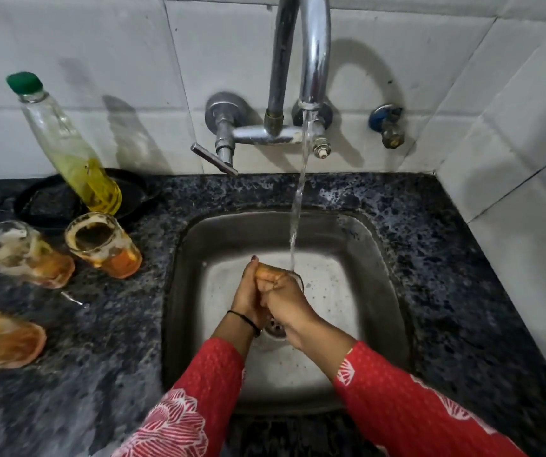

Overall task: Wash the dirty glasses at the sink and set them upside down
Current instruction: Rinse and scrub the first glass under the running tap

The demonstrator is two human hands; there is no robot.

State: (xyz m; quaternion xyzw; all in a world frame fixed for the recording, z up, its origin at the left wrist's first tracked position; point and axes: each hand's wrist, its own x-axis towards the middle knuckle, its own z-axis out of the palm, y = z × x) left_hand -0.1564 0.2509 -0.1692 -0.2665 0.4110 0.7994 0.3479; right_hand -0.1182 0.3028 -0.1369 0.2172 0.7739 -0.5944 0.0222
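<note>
Over the steel sink (380,258) both my hands hold one dirty glass (266,271) with an orange bottom, under the running water (298,206). My left hand (248,295) wraps it from the left. My right hand (284,300) grips it from the right; its rim shows past my fingers. Most of this glass is hidden by my hands. Three dirty glasses with orange residue stand on the counter at the left: one (103,245) nearest the sink, one (17,253) further left, one (1,338) at the frame's edge.
A tall bottle (70,150) with yellow liquid and a green cap leans in a black dish (133,192) at the back left. The chrome tap (311,61) and its lever (214,159) jut from the tiled wall. A small valve (388,125) sits at the right. Dark granite counter (446,258) surrounds the sink.
</note>
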